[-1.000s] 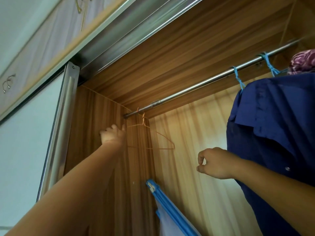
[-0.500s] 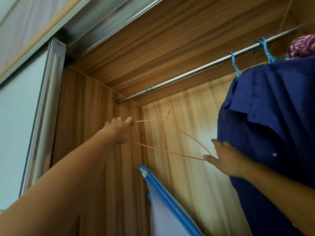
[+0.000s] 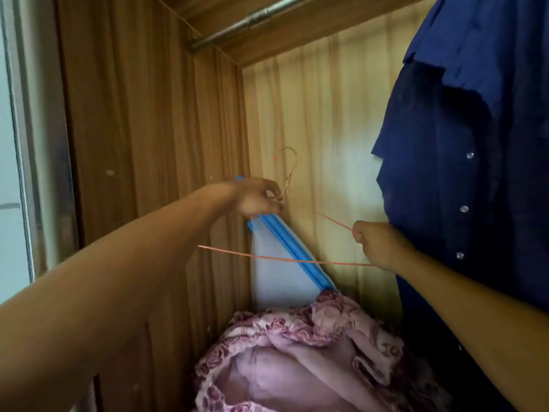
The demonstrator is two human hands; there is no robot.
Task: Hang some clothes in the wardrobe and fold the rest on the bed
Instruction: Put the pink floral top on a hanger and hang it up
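Wardrobe [image 3: 148, 144], left corner: a navy shirt [image 3: 475, 144] hangs at the right side and a pink floral quilt [image 3: 297, 352] is bundled below. The rail [image 3: 252, 19] runs overhead. The bare wire hanger [image 3: 267, 258] is well beneath the rail, hook upward, its long bar running left to right. The left hand [image 3: 258, 199] pinches the neck under the hook. The right hand [image 3: 374, 243] grips the right end in a fist. Judgement: the left hand is nearer the hook.

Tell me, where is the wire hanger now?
The hanger is mid-frame in the head view, below the rail, left of the shirt: left hand pinches its neck, right hand grips its right corner.
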